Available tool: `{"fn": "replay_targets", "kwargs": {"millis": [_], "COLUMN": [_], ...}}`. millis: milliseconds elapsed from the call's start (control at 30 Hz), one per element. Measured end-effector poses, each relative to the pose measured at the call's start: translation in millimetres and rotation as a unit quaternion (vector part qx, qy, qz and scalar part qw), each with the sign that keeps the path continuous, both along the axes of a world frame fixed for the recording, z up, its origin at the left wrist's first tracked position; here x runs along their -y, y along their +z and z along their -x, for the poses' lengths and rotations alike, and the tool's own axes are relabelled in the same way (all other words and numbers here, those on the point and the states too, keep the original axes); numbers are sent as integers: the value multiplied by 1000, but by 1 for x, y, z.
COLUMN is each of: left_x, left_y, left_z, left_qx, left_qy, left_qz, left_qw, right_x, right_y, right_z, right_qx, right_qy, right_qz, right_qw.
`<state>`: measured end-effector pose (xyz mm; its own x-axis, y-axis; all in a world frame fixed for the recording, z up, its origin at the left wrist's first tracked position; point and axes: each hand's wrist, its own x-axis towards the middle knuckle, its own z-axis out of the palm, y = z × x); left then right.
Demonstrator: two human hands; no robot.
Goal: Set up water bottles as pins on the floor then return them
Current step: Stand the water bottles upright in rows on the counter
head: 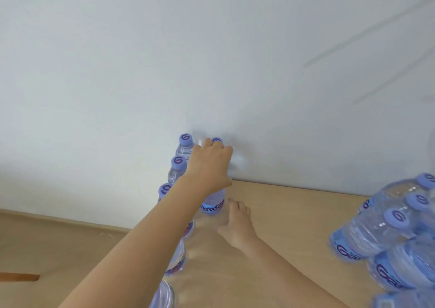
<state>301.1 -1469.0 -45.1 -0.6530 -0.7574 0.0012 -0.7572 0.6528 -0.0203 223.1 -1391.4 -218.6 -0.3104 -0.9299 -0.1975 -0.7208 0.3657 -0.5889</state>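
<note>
Clear water bottles with purple caps stand in a line on the wooden floor (294, 213) by the wall: the farthest bottle (185, 143), a second bottle (178, 165) and a third bottle (164, 189), whose lower parts are hidden behind my forearm. My left hand (209, 164) grips the upper part of another upright bottle (212, 201) just right of that line; its cap peeks out above my knuckles. My right hand (236, 223) rests open on the floor, fingertips close to that bottle's base.
A bunch of several more bottles (390, 234) lies tilted at the right edge. Part of another bottle (164, 296) shows at the bottom. A white wall (211, 60) rises right behind the line. A brown strip (18, 277) lies on the floor at far left.
</note>
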Motion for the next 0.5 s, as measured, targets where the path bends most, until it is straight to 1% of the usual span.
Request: {"fn": "replay_targets", "kwargs": {"millis": [67, 100, 133, 200, 267, 300, 367, 433, 500], "left_x": [-25, -40, -55, -87, -112, -123, -139, -153, -163], "left_y": [-4, -8, -13, -27, -43, -52, -65, -74, -81], "left_z": [27, 44, 63, 100, 131, 145, 170, 192, 210], "left_qx": [-56, -79, -94, -113, -141, -151, -158, -176, -208], "left_qy": [-49, -76, -96, -108, -106, -108, -120, -135, -119], "left_qz": [-17, -41, -79, -191, -302, -336, -368, -370, -374], "left_qw": [997, 993, 988, 969, 937, 923, 908, 902, 896], "right_x": [-36, -54, -73, -106, -136, -149, -173, -193, -207], "right_y": [3, 4, 5, 8, 9, 9, 10, 13, 15], "right_z": [7, 12, 17, 27, 38, 43, 52, 60, 67], "right_qx": [-14, -18, -11, 24, 46, 48, 60, 71, 79], "right_qy": [-6, -11, -21, -65, -110, -129, -171, -211, -241], "right_qz": [11, 16, 21, 27, 32, 34, 36, 39, 42], "right_qw": [1000, 1000, 999, 997, 992, 990, 983, 974, 966]}}
